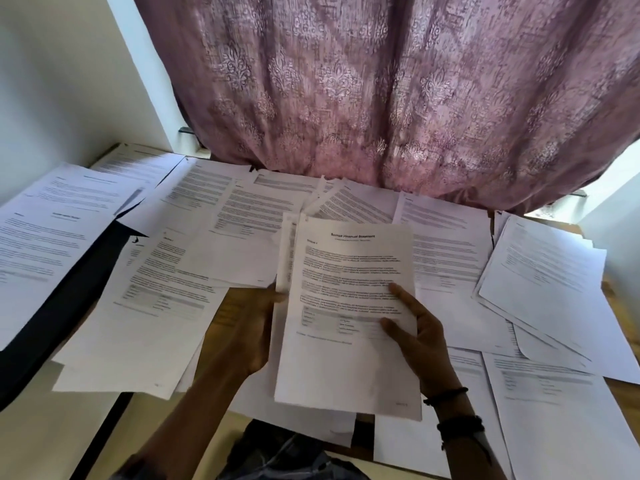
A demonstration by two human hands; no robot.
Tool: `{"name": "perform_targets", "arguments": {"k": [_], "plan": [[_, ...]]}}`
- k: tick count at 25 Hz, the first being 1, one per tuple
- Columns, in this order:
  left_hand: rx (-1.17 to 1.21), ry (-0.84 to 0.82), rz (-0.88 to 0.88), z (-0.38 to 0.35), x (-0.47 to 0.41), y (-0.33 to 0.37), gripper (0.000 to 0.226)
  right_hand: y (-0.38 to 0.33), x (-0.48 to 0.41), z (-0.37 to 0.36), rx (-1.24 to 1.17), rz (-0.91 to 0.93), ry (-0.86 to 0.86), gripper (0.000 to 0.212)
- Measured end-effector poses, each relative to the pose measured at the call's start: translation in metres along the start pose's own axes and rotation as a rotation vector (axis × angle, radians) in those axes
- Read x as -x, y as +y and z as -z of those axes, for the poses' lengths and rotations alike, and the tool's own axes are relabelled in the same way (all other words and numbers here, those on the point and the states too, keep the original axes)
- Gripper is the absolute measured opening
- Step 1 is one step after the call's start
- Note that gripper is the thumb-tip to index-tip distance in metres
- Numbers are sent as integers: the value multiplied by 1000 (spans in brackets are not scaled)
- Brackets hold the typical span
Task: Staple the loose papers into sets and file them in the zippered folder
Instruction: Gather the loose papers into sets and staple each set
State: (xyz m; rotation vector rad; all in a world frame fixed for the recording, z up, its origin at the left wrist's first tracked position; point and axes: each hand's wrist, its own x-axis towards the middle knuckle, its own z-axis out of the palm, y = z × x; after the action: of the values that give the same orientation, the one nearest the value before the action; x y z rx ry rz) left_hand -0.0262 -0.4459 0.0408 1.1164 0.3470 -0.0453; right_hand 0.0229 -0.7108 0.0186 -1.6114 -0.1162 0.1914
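A sheaf of papers point(349, 306) is held up over the desk point(627, 393) at 6 o'clock. The left hand point(256, 327) grips its left edge, fingers curled behind. The right hand point(422, 341) pinches its right edge, thumb on the print. Loose papers point(443, 244) spread from 9 to 3 o'clock.

Printed papers point(349, 292) in both hands point(422, 341)

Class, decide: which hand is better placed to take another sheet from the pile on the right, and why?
Right, likely. The right hand holds the set at its right edge, nearest that pile; the left hand grips the left edge and could hold on alone.
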Motion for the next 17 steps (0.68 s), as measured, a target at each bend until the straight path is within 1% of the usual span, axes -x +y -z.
{"name": "perform_targets", "arguments": {"k": [1, 3, 5, 7, 8, 9, 10, 11, 12, 13, 14, 15, 17], "plan": [[-62, 39, -32, -7, -1, 5, 32, -3, -3, -3, 80, 42, -8, 56], [-184, 50, -69, -21, -5, 9, 22, -8, -9, -10, 217, 128, -15, 59], [-281, 29, -127, -25, -11, 8, 24, -11, -13, -18, 285, 223, 34, 63], [-323, 51, -213, -24, -16, 11, 29, -14, -15, -27, 325, 346, 147, 70], [-345, 48, -255, -24, -18, 15, 32, -15, -17, -30, 295, 371, 202, 77], [-360, 43, -290, -26, -18, 21, 35, -18, -19, -32, 205, 340, 244, 86], [-375, 38, -321, -27, -19, 26, 37, -22, -21, -34, 73, 268, 271, 91], [-393, 32, -359, -29, -19, 30, 39, -27, -24, -34, -25, 209, 290, 85], [-416, 24, -401, -30, -18, 35, 38, -32, -27, -34, -66, 177, 290, 69], [-438, 19, -436, -30, -19, 37, 35, -34, -30, -35, -30, 173, 284, 48], [-469, 23, -467, -30, -20, 39, 31, -37, -32, -36, -7, 175, 263, 33], [-491, 30, -495, -30, -21, 40, 29, -38, -32, -37, -18, 182, 242, 26], [-502, 54, -509, -28, -24, 39, 32, -37, -33, -39, -76, 203, 209, 26]]}}
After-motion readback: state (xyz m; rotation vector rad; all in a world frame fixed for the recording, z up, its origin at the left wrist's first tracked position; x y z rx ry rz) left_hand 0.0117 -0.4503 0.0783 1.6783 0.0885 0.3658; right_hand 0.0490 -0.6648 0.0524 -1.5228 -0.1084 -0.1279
